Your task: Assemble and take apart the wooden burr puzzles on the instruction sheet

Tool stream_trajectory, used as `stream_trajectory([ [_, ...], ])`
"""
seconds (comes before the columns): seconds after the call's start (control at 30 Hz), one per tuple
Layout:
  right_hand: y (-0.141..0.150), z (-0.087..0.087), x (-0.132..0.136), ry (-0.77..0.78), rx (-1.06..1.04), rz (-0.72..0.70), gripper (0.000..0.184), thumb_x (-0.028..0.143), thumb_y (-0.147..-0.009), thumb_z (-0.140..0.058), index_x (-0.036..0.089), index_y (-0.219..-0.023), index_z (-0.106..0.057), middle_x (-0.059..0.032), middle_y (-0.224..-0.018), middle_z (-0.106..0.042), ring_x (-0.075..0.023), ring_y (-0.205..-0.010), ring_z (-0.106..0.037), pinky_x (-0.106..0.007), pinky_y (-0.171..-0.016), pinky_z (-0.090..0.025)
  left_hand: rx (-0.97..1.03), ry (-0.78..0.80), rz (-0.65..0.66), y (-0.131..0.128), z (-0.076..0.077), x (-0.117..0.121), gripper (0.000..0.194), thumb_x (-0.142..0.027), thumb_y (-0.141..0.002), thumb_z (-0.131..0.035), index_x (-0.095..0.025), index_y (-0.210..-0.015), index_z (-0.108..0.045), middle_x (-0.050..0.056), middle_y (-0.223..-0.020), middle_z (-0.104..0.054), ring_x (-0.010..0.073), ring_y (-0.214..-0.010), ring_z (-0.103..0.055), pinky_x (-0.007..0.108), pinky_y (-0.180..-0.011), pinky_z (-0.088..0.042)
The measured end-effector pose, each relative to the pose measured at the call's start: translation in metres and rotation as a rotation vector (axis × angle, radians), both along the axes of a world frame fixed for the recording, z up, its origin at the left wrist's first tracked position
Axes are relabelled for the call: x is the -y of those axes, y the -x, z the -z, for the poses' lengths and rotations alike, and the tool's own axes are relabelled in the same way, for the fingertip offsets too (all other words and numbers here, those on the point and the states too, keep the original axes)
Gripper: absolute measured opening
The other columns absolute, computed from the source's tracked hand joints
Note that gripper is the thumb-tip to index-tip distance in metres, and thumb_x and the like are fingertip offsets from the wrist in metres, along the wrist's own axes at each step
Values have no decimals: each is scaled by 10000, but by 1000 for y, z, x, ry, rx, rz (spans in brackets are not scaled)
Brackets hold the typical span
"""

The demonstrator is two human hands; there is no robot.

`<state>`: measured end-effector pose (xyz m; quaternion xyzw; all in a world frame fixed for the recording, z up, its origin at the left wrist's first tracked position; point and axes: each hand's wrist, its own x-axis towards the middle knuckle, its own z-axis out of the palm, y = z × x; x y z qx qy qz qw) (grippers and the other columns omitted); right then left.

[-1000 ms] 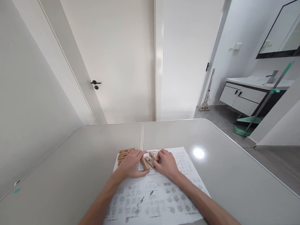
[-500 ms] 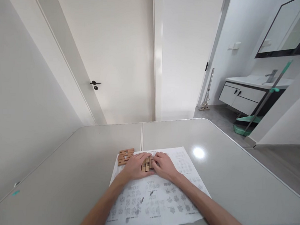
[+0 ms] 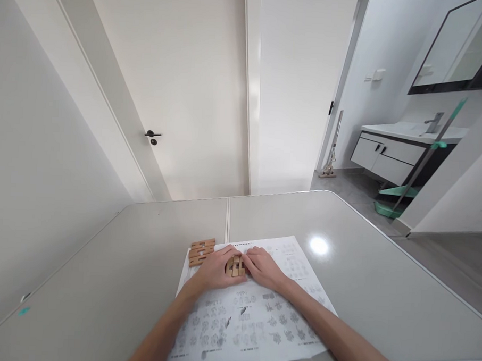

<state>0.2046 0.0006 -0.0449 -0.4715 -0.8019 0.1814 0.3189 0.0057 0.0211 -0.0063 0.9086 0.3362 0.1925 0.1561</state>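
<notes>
Several notched wooden puzzle pieces lie side by side on the printed sheet, between my two hands. My left hand wraps round them from the left, thumb along the near side and fingers along the far side. From the right, my right hand presses against the same pieces with thumb and curled fingers; its fingertips are partly hidden. Beyond my left hand, more notched wooden pieces lie in a row at the sheet's upper left corner, partly covered by that hand.
The grey tabletop has a seam running away from me and a bright light reflection on its right. Behind it stand white doors. To the right are a mop, a washbasin cabinet and a green dustpan.
My right hand has shifted slightly and its thumb has straightened, so more of the pieces between my hands shows. My left hand stays nearly in place.
</notes>
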Motion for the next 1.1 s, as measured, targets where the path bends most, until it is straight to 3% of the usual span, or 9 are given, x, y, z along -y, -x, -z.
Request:
stream_trajectory([
  [0.17,-1,-3,1,61,-89,-46,641,369,-1092,-203,211,-594,-575,-9,-695,-655,-178,-790,-599,-318,-895,-392,-56,-56,-83,27,-4,14,471,-446,-757,-761,-276,-1162,-591,43,-1117,-670,243,-969,-666,345,-810,-535],
  [0.4,1,-5,4,64,-95,-33,627,381,-1085,-240,217,-582,-576,-20,-688,-657,-191,-792,-599,-332,-899,-399,-106,-159,-580,83,4,58,435,-508,-818,-674,-315,-1189,-557,62,-1232,-657,292,-1004,-681,395,-769,-544],
  [0.53,0,-6,5,61,-85,-27,618,381,-1081,-250,221,-580,-573,-22,-687,-657,-194,-786,-600,-338,-899,-401,-163,-134,-759,83,8,62,389,-555,-856,-592,-284,-1134,-570,72,-1182,-662,297,-957,-690,384,-708,-526],
  [0.63,0,-5,6,57,-83,-34,614,385,-1081,-253,222,-581,-571,-17,-679,-652,-193,-781,-600,-338,-894,-404,-204,-117,-834,76,7,62,476,-616,-838,-573,-259,-1153,-565,98,-1201,-635,304,-893,-694,375,-639,-499],
  [0.77,-1,-5,6,53,-72,-33,605,381,-1078,-265,222,-588,-582,-21,-681,-652,-196,-779,-602,-339,-881,-414,-176,-132,-874,74,-7,62,646,-678,-770,-624,-286,-1271,-510,111,-1312,-567,274,-823,-693,353,-611,-476],
  [0.83,-1,-5,6,52,-71,-33,601,378,-1078,-269,221,-587,-579,-21,-682,-651,-195,-779,-603,-340,-882,-415,-111,-161,-921,80,-17,52,615,-673,-831,-553,-278,-1298,-492,104,-1319,-566,228,-753,-677,344,-610,-472],
  [0.93,-1,-5,7,58,-77,-34,597,380,-1077,-271,219,-583,-564,-20,-682,-647,-194,-777,-599,-344,-889,-409,-35,-190,-944,94,-26,18,497,-622,-898,-480,-247,-1215,-558,61,-1185,-640,165,-635,-618,326,-635,-476],
  [1.1,0,-5,7,67,-77,-33,609,394,-1077,-259,221,-580,-566,-25,-675,-639,-201,-782,-596,-347,-887,-409,-38,-105,-861,119,-7,-49,343,-499,-937,-450,-225,-1002,-646,18,-880,-724,185,-704,-645,286,-697,-469],
])
